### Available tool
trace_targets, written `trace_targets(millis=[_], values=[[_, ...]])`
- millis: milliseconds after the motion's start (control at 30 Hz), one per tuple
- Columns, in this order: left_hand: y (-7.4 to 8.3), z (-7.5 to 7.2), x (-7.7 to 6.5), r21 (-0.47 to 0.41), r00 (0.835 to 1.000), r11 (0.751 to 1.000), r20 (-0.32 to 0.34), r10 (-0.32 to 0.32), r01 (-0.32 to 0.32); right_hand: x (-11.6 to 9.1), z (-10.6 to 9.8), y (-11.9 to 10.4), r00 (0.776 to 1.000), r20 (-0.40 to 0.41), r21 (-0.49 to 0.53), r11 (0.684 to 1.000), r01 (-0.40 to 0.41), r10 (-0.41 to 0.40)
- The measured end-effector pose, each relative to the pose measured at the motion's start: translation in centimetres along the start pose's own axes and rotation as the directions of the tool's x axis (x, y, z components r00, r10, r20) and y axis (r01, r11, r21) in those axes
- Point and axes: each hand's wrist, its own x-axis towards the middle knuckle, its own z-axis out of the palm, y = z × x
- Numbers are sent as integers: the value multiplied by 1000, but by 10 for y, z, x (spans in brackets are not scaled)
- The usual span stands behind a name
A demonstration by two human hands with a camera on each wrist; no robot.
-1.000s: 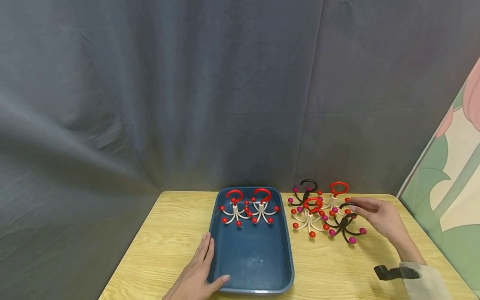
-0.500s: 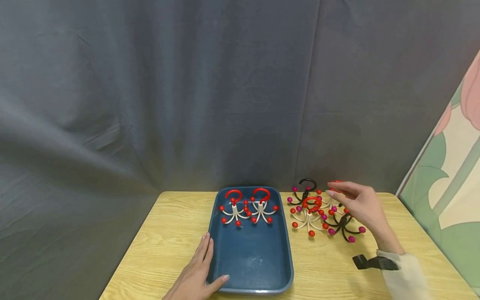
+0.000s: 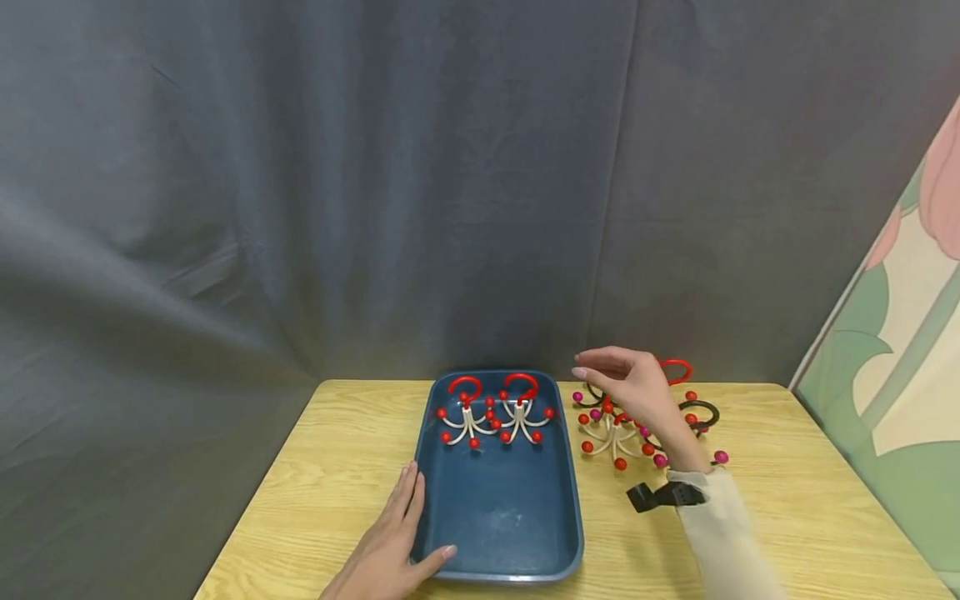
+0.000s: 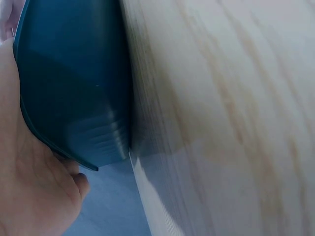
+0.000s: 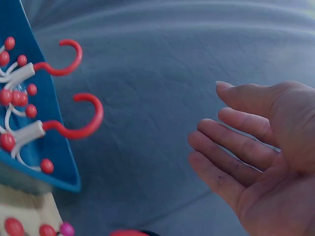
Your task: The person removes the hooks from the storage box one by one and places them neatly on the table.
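Note:
My left hand rests along the left rim of a blue tray, fingers straight, thumb lying over the edge. Two white multi-arm hanger hooks with red hooks and red ball tips stand side by side at the tray's far end. My right hand, fingers extended and holding nothing in the right wrist view, hovers over hanger hooks right of the tray. Below it is a white-and-red hanger hook. A black hanger hook with magenta tips is partly hidden by the wrist, and another black one is mostly hidden behind the hand.
Another white-and-red hanger hook stands behind the right wrist. The light wooden table ends at a grey curtain along the back. On the right stands a floral-patterned panel.
My right hand has left the black hanger hook at the right and moved left over the group, toward the back one. The left hand and the tray have hardly moved.

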Motion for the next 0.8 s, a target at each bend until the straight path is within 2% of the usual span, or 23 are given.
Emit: trace_targets(millis=[400, 800], values=[[2, -2, -1, 11, 1000, 1000, -22, -3, 3, 33, 49, 14, 998, 38, 24, 998, -51, 50], [4, -1, -2, 16, 1000, 1000, -20, -5, 5, 52, 83, 30, 982, 44, 28, 982, -187, 185]])
